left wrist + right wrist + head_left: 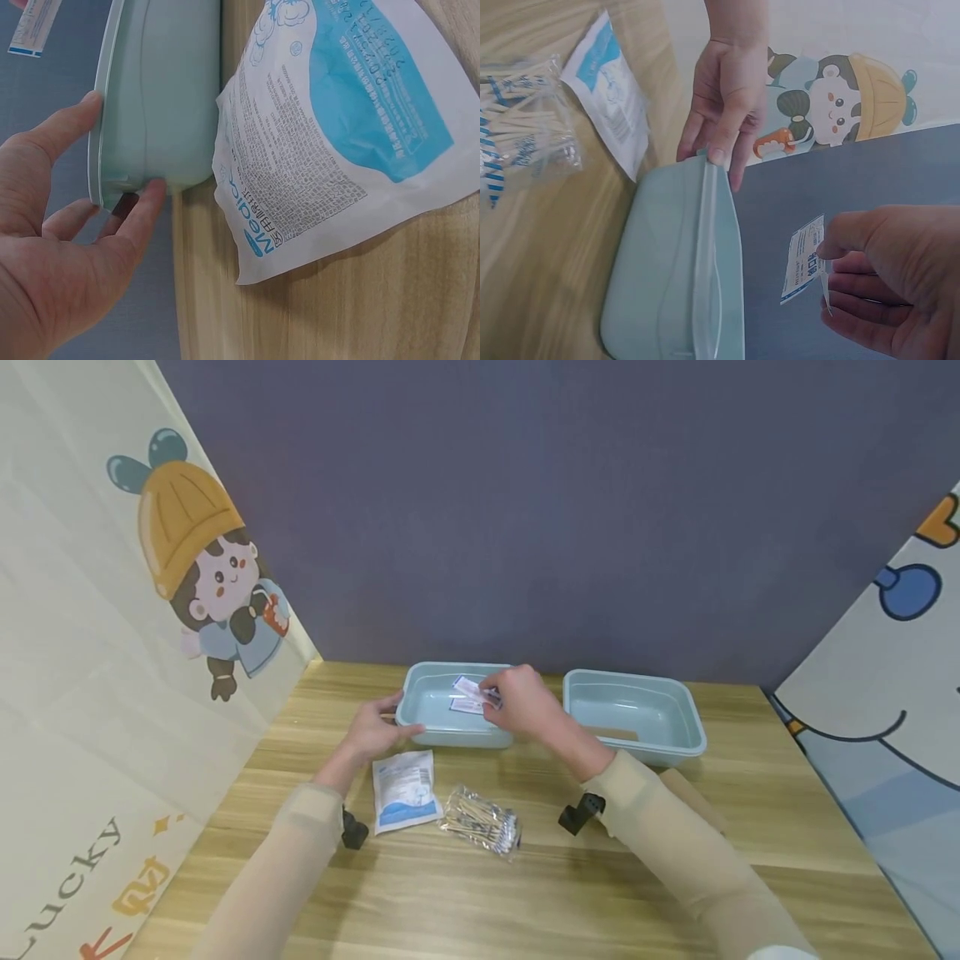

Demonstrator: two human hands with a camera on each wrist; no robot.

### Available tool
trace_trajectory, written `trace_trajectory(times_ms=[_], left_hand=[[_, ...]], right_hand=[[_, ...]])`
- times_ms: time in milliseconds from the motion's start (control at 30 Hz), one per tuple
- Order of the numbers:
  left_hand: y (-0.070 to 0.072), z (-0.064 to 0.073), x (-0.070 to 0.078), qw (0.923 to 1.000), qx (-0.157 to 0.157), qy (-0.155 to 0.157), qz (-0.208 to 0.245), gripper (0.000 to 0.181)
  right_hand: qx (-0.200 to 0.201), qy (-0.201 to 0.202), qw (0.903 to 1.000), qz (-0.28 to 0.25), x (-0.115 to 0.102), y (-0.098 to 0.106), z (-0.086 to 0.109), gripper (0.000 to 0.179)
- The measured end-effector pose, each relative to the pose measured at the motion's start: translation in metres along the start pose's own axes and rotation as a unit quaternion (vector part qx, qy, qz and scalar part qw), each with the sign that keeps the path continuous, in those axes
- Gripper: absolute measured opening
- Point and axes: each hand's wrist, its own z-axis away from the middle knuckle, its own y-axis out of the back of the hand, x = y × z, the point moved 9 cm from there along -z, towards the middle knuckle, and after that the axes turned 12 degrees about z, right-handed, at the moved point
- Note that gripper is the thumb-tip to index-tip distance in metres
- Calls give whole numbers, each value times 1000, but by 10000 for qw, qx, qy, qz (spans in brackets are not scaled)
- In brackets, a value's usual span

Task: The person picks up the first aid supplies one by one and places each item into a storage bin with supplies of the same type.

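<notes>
My left hand (375, 729) grips the left end of a pale blue-green plastic basin (457, 740), thumb at the rim and fingers against the outer wall. Above that basin, my right hand (523, 700) pinches small white-and-blue adhesive bandage packets (804, 259) between thumb and fingers. One packet (34, 26) also shows at the upper left of the left wrist view. In front of the basin lies a white and blue medical pouch (405, 789), printed with cotton bolls. Beside it is a clear bag of cotton swabs (482, 820).
A second basin (637, 710) stands to the right, with a brown flat piece (611, 733) inside near its front wall. Another brown piece (692, 797) lies partly behind the right sleeve. A dark panel (525, 510) rises behind the wooden table (540, 902).
</notes>
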Motion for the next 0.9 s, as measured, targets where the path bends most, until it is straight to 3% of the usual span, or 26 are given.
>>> trace_trajectory(times_ms=[400, 900], left_hand=[[0, -3, -2, 9998, -41, 59, -160, 95], [-1, -5, -1, 9999, -19, 34, -115, 93]], right_hand=[[-146, -116, 9998, -6, 4, 3, -10, 29], [-385, -396, 9984, -88, 21, -11, -21, 31]])
